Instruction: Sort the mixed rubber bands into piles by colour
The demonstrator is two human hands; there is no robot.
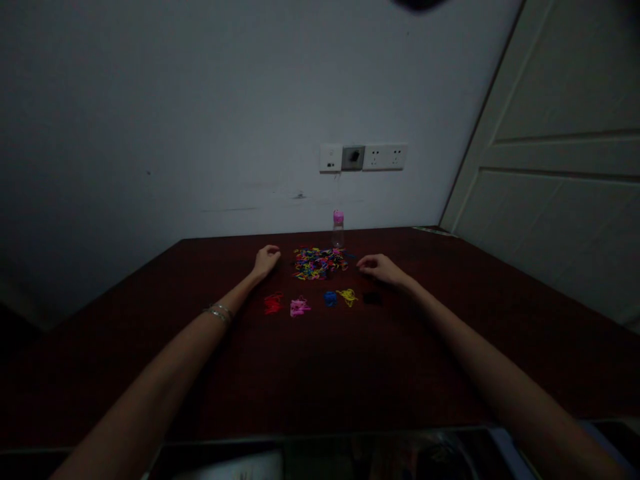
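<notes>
1. Nearest, below the front edge of the dark red table [320,373], several things show, too dim and blurred to name.
2. Both forearms reach over the tabletop from either side; a bracelet [219,311] circles the left wrist.
3. Five small piles of bands lie in a loose row: a red pile [273,303], a pink pile [299,307], a blue pile [331,298], a yellow pile [347,297] and a black pile [372,298], the blue and yellow close together.
4. Beyond them, the left hand [268,259] rests left of the mixed heap [320,262], fingers curled; I cannot tell whether it grips anything.
5. The right hand [379,268] is just right of that multicoloured heap, fingers bent towards it; whether they pinch something is unclear. The hands are well apart.
6. Behind the heap stands a clear bottle [339,233] with a pink cap.
7. Farthest is the pale wall [225,120], bearing sockets [384,157].
</notes>
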